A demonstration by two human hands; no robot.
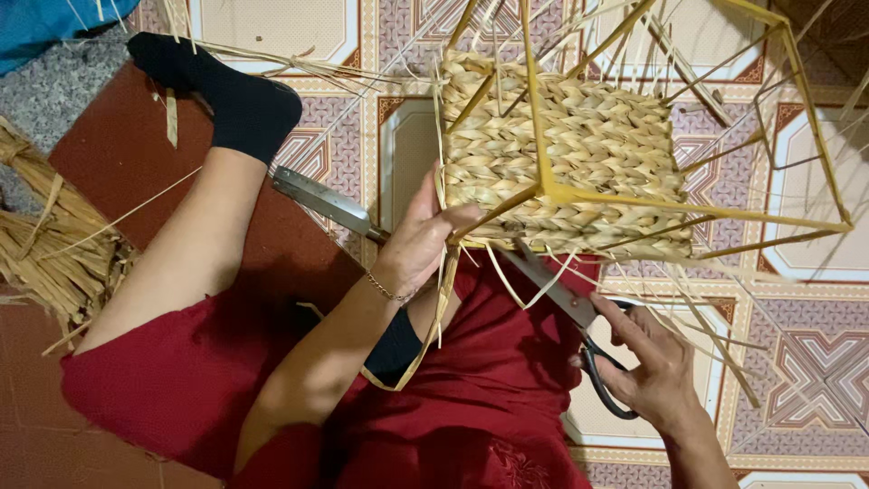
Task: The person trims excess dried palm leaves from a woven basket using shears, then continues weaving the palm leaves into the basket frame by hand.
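Observation:
A half-woven straw basket [570,149] on a yellow wire frame [797,226] rests above my lap. My left hand [424,237] grips its lower left corner, with a loose straw strand [445,299] hanging down past my wrist. My right hand [647,362] holds black-handled scissors [566,294] by the handles. Their blades point up-left under the basket's bottom edge, among loose straw ends.
A second long metal blade [326,201] lies on the floor beside my left leg. A bundle of dry straw [50,244] sits at the left. My foot in a black sock [226,95] rests on a dark red mat [127,154]. Patterned floor tiles [815,362] surround me.

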